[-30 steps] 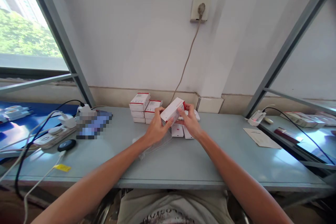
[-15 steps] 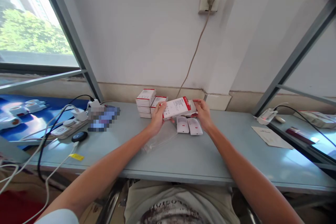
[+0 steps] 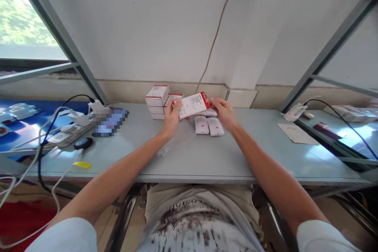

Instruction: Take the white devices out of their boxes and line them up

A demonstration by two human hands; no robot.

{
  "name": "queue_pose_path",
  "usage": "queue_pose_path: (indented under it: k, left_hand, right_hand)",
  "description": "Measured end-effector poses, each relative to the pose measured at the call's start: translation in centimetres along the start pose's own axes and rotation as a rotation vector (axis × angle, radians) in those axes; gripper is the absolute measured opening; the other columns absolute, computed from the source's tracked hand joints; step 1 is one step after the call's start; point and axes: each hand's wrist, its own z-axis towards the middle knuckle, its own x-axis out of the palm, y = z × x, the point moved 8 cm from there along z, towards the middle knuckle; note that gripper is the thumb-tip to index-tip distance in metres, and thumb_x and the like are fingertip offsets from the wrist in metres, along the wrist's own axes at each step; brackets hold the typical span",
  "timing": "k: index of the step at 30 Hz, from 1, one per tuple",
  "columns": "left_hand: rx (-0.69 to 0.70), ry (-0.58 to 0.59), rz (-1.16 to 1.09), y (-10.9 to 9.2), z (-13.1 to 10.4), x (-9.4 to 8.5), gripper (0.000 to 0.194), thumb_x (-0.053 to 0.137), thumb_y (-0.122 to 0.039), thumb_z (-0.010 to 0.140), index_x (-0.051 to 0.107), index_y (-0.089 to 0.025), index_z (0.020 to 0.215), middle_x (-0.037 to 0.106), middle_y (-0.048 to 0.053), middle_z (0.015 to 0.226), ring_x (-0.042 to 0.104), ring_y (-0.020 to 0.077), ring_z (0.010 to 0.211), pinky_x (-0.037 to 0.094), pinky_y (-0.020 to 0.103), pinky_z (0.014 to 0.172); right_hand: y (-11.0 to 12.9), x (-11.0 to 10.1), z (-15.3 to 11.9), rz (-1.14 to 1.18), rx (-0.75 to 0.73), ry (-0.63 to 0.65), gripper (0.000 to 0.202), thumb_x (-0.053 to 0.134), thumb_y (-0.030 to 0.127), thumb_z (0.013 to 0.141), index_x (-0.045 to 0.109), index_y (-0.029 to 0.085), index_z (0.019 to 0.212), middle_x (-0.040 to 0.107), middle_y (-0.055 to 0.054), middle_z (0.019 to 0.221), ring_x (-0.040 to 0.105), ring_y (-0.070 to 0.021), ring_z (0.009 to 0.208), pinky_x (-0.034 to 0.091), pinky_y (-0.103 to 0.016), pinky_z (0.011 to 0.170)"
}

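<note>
A white box with a red end is tilted above the desk, its left end gripped by my left hand. At the red end, the fingers of my right hand are pinched together against the box edge; whether they hold a flap is too small to tell. White devices lie side by side on the desk below the box, with more white items partly hidden behind them. Behind my left hand stand stacked white and red boxes. A clear plastic bag lies under the held box.
On the left are a phone, a power strip, a round black object and loose cables. To the right, a paper sheet and a white plugged-in device lie near the metal frame. A cable hangs down the wall.
The view has tilted downward, so the desk sits higher in the picture. My right hand's fingers have closed in at the box's red end, and the white piece seen there before no longer shows.
</note>
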Motion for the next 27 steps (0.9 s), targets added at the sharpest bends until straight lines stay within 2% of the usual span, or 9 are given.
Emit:
queue_pose_path:
  k: [2, 4, 6, 9, 12, 16, 20, 23, 27]
  left_hand:
    - [0.035, 0.013, 0.022, -0.1, -0.1, 0.1, 0.054, 0.076, -0.071, 0.091, 0.061, -0.023, 0.11, 0.077, 0.008, 0.101, 0.078, 0.0256, 0.096, 0.067, 0.03, 0.062]
    - [0.063, 0.019, 0.04, -0.1, 0.0, 0.1, 0.053, 0.074, -0.071, 0.093, 0.06, -0.023, 0.11, 0.077, 0.006, 0.099, 0.078, 0.0241, 0.092, 0.066, 0.029, 0.06]
    - [0.093, 0.024, 0.065, -0.3, 0.0, 0.1, 0.052, 0.072, -0.072, 0.094, 0.06, -0.024, 0.112, 0.076, 0.006, 0.099, 0.078, 0.023, 0.09, 0.065, 0.028, 0.058]
    - [0.143, 0.054, 0.109, -0.9, -0.1, 0.3, 0.05, 0.068, -0.071, 0.097, 0.059, -0.025, 0.115, 0.074, 0.006, 0.102, 0.077, 0.021, 0.087, 0.063, 0.026, 0.055]
    - [0.175, 0.124, 0.165, -1.4, -0.6, 0.9, 0.045, 0.063, -0.068, 0.102, 0.058, -0.027, 0.12, 0.07, 0.005, 0.105, 0.075, 0.0182, 0.083, 0.063, 0.026, 0.056]
    - [0.222, 0.208, 0.267, -1.9, -1.3, 1.7, 0.042, 0.055, -0.065, 0.108, 0.056, -0.028, 0.128, 0.064, 0.008, 0.125, 0.074, 0.0182, 0.095, 0.066, 0.03, 0.067]
    - [0.303, 0.216, 0.392, -2.6, -1.4, 1.8, 0.043, 0.056, -0.065, 0.107, 0.059, -0.028, 0.127, 0.059, 0.012, 0.142, 0.069, 0.0232, 0.117, 0.067, 0.033, 0.082]
    - [0.257, 0.195, 0.349, -2.4, -1.1, 1.6, 0.042, 0.06, -0.064, 0.105, 0.062, -0.027, 0.124, 0.055, 0.013, 0.151, 0.071, 0.0232, 0.111, 0.068, 0.033, 0.074]
    - [0.174, 0.124, 0.203, -2.2, -0.8, 1.1, 0.04, 0.066, -0.062, 0.102, 0.064, -0.027, 0.12, 0.055, 0.01, 0.149, 0.073, 0.0195, 0.095, 0.066, 0.028, 0.058]
  right_hand:
    - [-0.1, 0.2, 0.0, 0.007, -0.011, 0.045, 0.04, 0.081, 0.063, 0.084, 0.071, 0.026, 0.076, 0.073, -0.002, 0.087, 0.067, -0.0209, 0.092, 0.056, -0.035, 0.086]
    - [0.0, 0.5, -0.1, 0.049, -0.03, 0.088, 0.033, 0.085, 0.058, 0.083, 0.081, 0.03, 0.098, 0.078, -0.001, 0.1, 0.069, -0.0214, 0.1, 0.055, -0.037, 0.093]
    - [0.1, 0.6, -0.2, 0.074, -0.039, 0.113, 0.04, 0.085, 0.056, 0.084, 0.082, 0.034, 0.118, 0.079, -0.001, 0.113, 0.07, -0.0228, 0.11, 0.055, -0.04, 0.1]
    - [0.2, 0.8, -0.2, 0.087, -0.031, 0.151, 0.047, 0.084, 0.056, 0.086, 0.08, 0.035, 0.128, 0.079, -0.002, 0.119, 0.069, -0.0242, 0.116, 0.054, -0.042, 0.103]
    - [0.2, 0.9, -0.1, 0.067, -0.024, 0.169, 0.044, 0.086, 0.055, 0.084, 0.079, 0.032, 0.121, 0.079, -0.003, 0.114, 0.07, -0.0225, 0.106, 0.056, -0.039, 0.096]
    - [0.2, 0.6, 0.0, -0.025, -0.048, 0.126, 0.035, 0.085, 0.058, 0.083, 0.073, 0.025, 0.088, 0.074, -0.002, 0.094, 0.065, -0.0182, 0.087, 0.055, -0.033, 0.08]
    - [-0.3, 0.1, 0.2, 0.063, -0.014, 0.072, 0.045, 0.076, 0.068, 0.088, 0.06, 0.026, 0.088, 0.069, 0.001, 0.088, 0.063, -0.0168, 0.08, 0.055, -0.03, 0.069]
    - [-1.2, -1.1, 0.6, 0.13, 0.059, -0.029, 0.05, 0.077, 0.072, 0.084, 0.054, 0.027, 0.092, 0.067, 0.001, 0.09, 0.064, -0.0176, 0.08, 0.057, -0.031, 0.064]
    - [-2.2, -3.2, 1.0, 0.237, 0.151, -0.234, 0.053, 0.08, 0.071, 0.081, 0.051, 0.028, 0.092, 0.062, 0.003, 0.085, 0.064, -0.0185, 0.078, 0.062, -0.035, 0.065]
